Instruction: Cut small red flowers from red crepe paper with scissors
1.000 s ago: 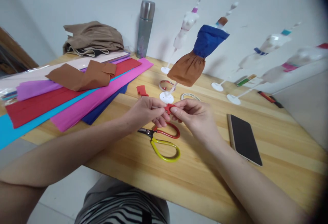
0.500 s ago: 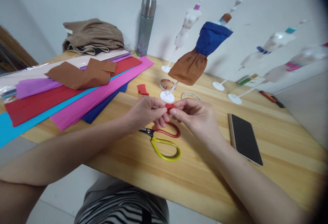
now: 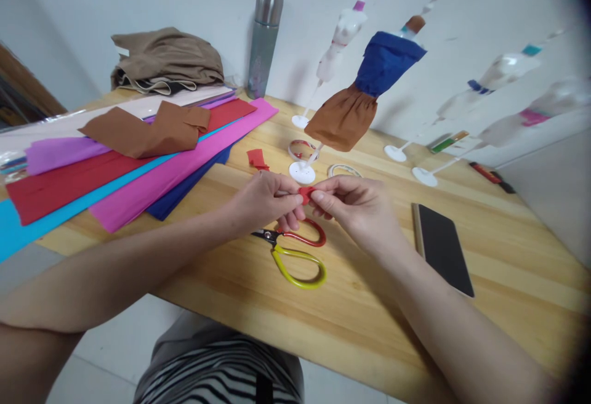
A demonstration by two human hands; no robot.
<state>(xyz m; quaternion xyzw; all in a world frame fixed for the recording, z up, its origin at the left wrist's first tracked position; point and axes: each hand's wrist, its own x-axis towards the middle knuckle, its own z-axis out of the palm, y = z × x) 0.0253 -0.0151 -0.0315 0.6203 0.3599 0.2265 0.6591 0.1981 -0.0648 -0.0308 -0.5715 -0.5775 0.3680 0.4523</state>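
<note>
Your left hand [image 3: 272,199] and right hand [image 3: 353,204] pinch small red piece [image 3: 306,195] from both sides, 12 o'clock from scissors [image 3: 299,256], 6 o'clock from white base [image 3: 301,174]. Piece looks light, soft, probably easily creased or torn; best held by opposite edges.

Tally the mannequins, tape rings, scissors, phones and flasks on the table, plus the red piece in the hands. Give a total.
Mannequins: 4
Tape rings: 2
Scissors: 1
Phone: 1
Flask: 1
Red piece, pinched by left hand and right hand: 1
Total: 10
</note>
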